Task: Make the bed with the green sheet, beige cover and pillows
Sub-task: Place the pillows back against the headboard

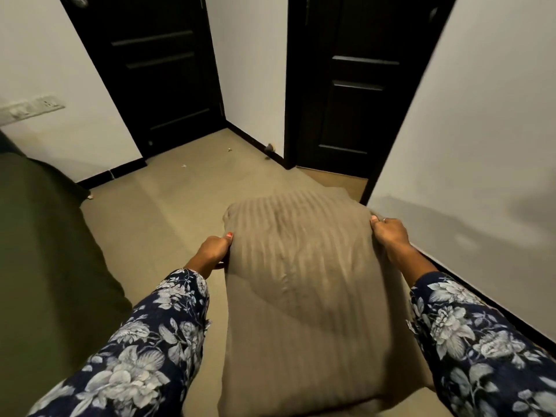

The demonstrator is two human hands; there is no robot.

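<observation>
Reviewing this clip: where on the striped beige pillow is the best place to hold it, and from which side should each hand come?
Grip the beige pillow by its two long side edges near the far end, one hand from each side, as the left hand and right hand do now. It is wide, soft and sagging, so a two-sided pinch with thumbs on top likely keeps it spread flat.

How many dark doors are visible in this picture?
2: one door in the far left wall, the other door to its right, past the wall corner. More may lie outside the view.

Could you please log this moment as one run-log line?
left hand: grips pillow | right hand: grips pillow | pillow: held off floor | green sheet: on bed, left
</observation>
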